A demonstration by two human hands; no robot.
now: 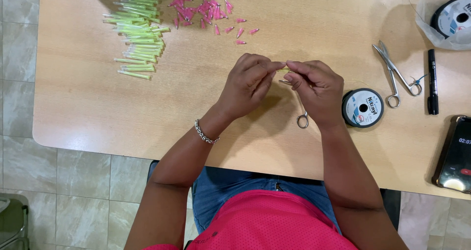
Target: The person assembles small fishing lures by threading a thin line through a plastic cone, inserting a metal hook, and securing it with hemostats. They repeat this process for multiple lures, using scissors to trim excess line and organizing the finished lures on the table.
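My left hand (248,83) and my right hand (316,85) meet fingertip to fingertip above the middle of the wooden table (98,107). Between them they pinch a small yellow-green tube (283,71). My right hand also holds small scissors; their metal ring handle (302,120) hangs below the palm. A silver bracelet (205,133) circles my left wrist.
A pile of yellow-green tubes (138,34) lies at the far left, with several pink pointed caps (206,12) beside it. A thread spool (363,107) sits right of my hands. Further right are metal forceps (395,73), a black marker (432,80), a bagged spool (454,19) and a phone (456,154).
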